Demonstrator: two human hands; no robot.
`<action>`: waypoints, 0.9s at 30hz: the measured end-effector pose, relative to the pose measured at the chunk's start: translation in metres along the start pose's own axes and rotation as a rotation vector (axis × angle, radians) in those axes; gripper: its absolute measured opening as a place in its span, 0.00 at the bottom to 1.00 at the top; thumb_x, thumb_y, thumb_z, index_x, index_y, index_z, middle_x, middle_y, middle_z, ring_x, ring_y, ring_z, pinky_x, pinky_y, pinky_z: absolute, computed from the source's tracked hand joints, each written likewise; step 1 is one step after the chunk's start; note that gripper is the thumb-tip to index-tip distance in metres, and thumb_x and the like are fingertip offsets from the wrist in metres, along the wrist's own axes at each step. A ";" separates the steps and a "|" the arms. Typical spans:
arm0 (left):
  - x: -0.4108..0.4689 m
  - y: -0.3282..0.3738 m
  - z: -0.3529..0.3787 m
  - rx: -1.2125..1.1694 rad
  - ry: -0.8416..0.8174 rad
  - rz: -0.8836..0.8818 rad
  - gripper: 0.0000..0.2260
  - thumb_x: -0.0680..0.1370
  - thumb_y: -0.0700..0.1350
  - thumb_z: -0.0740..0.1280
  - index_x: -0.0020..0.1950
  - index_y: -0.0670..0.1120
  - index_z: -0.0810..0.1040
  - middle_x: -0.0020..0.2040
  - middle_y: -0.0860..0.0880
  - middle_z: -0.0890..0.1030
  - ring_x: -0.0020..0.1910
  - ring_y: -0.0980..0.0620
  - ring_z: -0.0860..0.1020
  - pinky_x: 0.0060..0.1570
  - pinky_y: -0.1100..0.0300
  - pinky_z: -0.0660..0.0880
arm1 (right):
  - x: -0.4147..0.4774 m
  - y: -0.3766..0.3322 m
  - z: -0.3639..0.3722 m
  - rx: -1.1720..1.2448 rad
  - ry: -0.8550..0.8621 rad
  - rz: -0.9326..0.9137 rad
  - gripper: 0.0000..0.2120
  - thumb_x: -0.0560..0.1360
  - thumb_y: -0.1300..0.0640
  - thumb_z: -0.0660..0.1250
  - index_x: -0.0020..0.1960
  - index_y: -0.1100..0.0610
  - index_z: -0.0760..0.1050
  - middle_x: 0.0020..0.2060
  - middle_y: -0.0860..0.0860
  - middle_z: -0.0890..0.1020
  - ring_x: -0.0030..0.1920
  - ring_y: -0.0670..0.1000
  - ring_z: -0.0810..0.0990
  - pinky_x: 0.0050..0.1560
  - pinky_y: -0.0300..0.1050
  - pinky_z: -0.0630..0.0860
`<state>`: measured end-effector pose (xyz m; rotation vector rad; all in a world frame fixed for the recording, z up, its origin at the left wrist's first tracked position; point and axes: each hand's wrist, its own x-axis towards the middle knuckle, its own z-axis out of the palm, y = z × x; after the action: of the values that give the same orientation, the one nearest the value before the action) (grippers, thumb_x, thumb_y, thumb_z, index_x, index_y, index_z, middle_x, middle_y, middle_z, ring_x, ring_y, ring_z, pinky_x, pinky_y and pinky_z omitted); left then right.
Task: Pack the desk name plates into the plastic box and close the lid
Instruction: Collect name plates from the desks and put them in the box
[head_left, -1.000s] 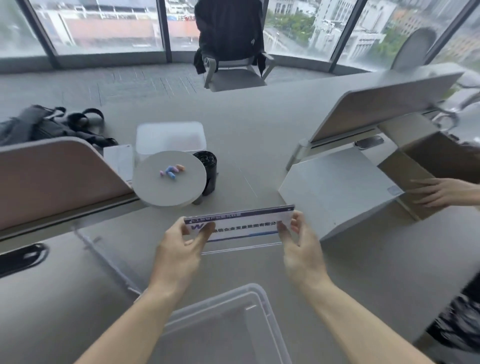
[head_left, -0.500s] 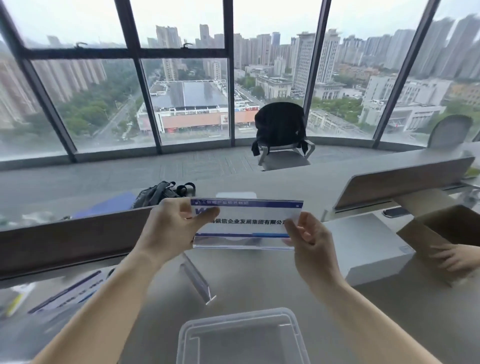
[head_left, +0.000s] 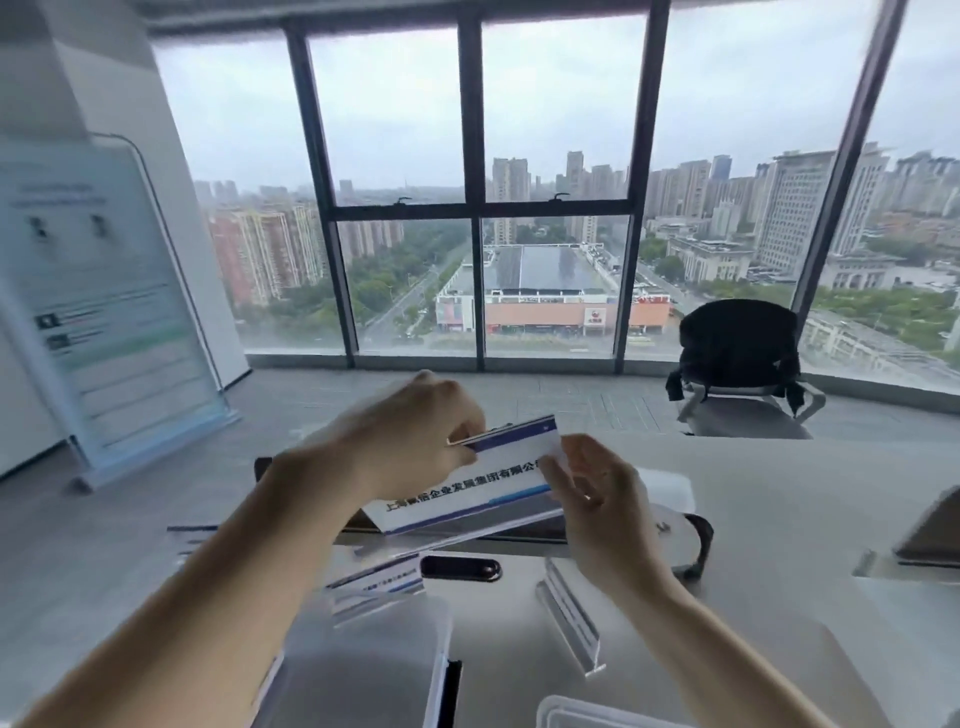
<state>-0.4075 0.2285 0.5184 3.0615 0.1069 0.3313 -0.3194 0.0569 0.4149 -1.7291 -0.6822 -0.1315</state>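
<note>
name plate (head_left: 483, 488) up over the counter (head_left: 779, 519)

Rim of the plastic box (head_left: 587, 714) peeks in at the bottom edge. Further out, the name plate hangs tilted — left hand (head_left: 415, 441) pinches its top corner, right hand (head_left: 597, 499) grips its right end. A black chair (head_left: 737, 364) sits behind.

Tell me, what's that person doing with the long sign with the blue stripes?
A person holds a desk name plate up over the desk with both hands, tilted. The left hand grips its top left edge and the right hand pinches its right end. It is not in the plastic box yet. A second name plate and a clear holder lie on the desk.
</note>
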 end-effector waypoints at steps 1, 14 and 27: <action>-0.009 -0.017 -0.003 -0.009 0.014 -0.020 0.06 0.77 0.50 0.74 0.52 0.51 0.86 0.45 0.55 0.85 0.43 0.57 0.82 0.49 0.55 0.81 | 0.002 -0.003 0.018 0.003 0.022 0.014 0.08 0.78 0.50 0.70 0.51 0.36 0.77 0.49 0.36 0.83 0.50 0.38 0.82 0.53 0.43 0.81; -0.087 -0.196 0.054 -0.389 -0.006 -0.410 0.09 0.77 0.51 0.73 0.44 0.46 0.87 0.39 0.51 0.85 0.37 0.55 0.85 0.34 0.65 0.80 | -0.063 -0.003 0.262 0.535 -0.245 0.741 0.06 0.80 0.66 0.66 0.54 0.60 0.80 0.44 0.55 0.89 0.40 0.53 0.88 0.39 0.50 0.85; -0.125 -0.286 0.253 -0.338 -0.330 -0.758 0.11 0.74 0.45 0.70 0.35 0.40 0.82 0.34 0.44 0.84 0.37 0.45 0.83 0.40 0.52 0.83 | -0.098 0.137 0.391 0.300 -0.477 1.047 0.19 0.69 0.58 0.72 0.58 0.54 0.74 0.50 0.54 0.86 0.49 0.56 0.87 0.54 0.60 0.83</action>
<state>-0.4929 0.4903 0.2260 2.4568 1.0235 -0.1835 -0.4347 0.3648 0.1448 -1.6261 -0.0431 1.0744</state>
